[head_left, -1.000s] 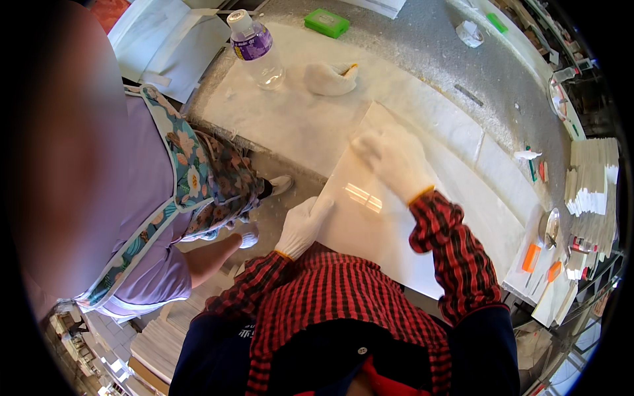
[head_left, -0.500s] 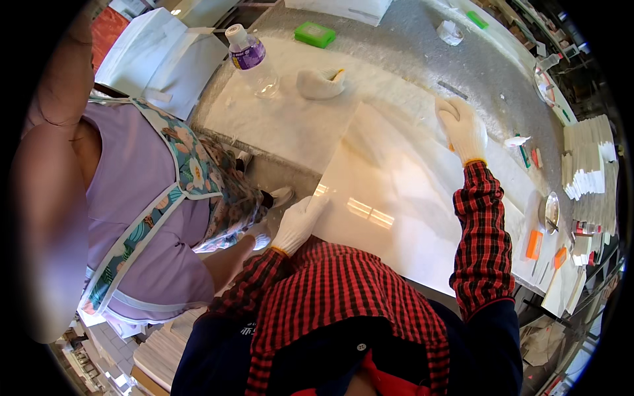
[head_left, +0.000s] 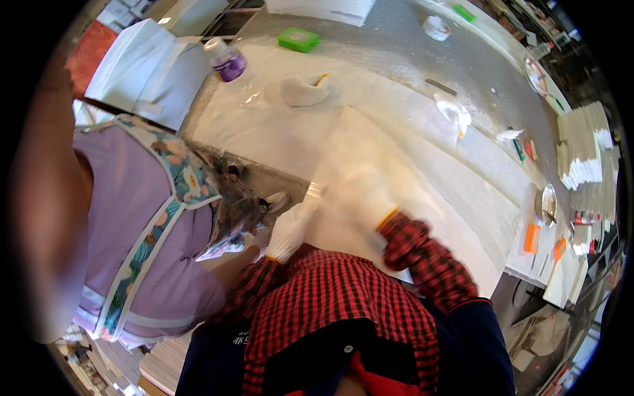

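Observation:
A glossy white slab (head_left: pixel 442 231) lies on the table in front of me, its near edge by my checked apron. At its left edge is my left hand (head_left: pixel 289 231), in a white knit glove, closed on the edge; some fingers are hidden. My right hand (head_left: pixel 370 201), gloved too, is over the slab's middle and smeared by motion, so its fingers cannot be made out. Beyond the slab lies a crumpled white glove-like piece (head_left: pixel 453 115) with an orange edge. A similar white piece (head_left: pixel 305 91) lies farther left, beside a clear bottle (head_left: pixel 230 66) with a purple label.
A co-worker in a lilac top and flowered apron (head_left: pixel 191 178) stands close on my left. A green box (head_left: pixel 298 39) lies at the back. To the right are a metal bowl (head_left: pixel 548 204), an orange block (head_left: pixel 531 238) and stacked pale strips (head_left: pixel 586 148).
My right hand has come from the far right back over the slab's middle. The crumpled white piece now shows where that hand was. My left hand has stayed at the slab's edge.

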`<state>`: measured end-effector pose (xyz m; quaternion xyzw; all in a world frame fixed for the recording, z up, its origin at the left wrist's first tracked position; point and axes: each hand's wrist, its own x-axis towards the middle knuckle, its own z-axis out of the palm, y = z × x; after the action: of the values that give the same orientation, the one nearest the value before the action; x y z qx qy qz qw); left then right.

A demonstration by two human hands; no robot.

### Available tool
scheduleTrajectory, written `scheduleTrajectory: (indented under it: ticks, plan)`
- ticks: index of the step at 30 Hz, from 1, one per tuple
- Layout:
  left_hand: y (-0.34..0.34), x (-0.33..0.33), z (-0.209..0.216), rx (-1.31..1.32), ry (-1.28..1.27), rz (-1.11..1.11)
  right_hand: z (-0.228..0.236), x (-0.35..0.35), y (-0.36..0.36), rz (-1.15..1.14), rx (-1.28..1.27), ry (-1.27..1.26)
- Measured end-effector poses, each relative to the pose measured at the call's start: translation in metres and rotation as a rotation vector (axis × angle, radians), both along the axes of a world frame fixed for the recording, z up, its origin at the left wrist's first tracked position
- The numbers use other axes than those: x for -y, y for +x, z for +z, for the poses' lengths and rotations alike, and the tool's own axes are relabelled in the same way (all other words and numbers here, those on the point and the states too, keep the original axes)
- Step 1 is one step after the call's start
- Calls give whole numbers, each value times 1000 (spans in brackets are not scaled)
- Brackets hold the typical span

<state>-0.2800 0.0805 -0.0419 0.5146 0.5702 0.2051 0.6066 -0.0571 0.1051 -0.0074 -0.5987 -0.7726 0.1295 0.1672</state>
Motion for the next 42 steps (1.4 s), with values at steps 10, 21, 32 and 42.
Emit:
scheduleTrajectory:
  ticks: [10,21,32,42]
  plan:
    - [1,-2,0,72,-43,21,-5,5,12,-193,72,166]
    - [-9,-2,-17,-12,-2,11,-34,157,170,-1033,294,-165]
    - [-6,2,-32,67,33,103,-55,470,217,-1941,186,-348]
    - [-26,-9,-79,111,30,64,-35,229,151,-1025,-494,500]
